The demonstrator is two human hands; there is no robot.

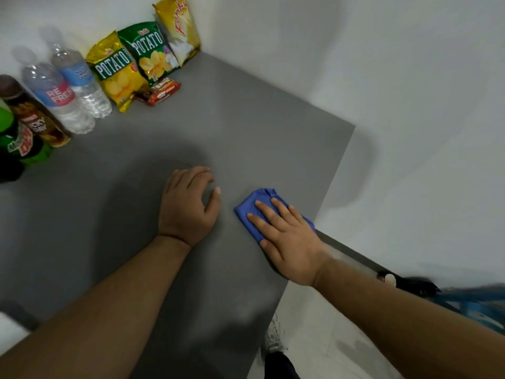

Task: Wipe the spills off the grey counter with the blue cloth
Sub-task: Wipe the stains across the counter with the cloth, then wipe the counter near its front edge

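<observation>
A folded blue cloth [255,205] lies on the grey counter [246,127] close to its right edge. My right hand [287,236] presses flat on top of the cloth, fingers spread and pointing up-left, covering its lower half. My left hand [188,203] rests on the counter just left of the cloth, fingers curled down onto the surface and holding nothing. No spill shows clearly on the counter; the surface looks evenly grey with my shadow across it.
Along the back wall stand two water bottles [73,86], dark and green drink bottles [24,124], three chip bags [142,56] and a small red snack pack [159,91]. The counter's right edge drops to a white floor; a dark handle [363,258] lies there.
</observation>
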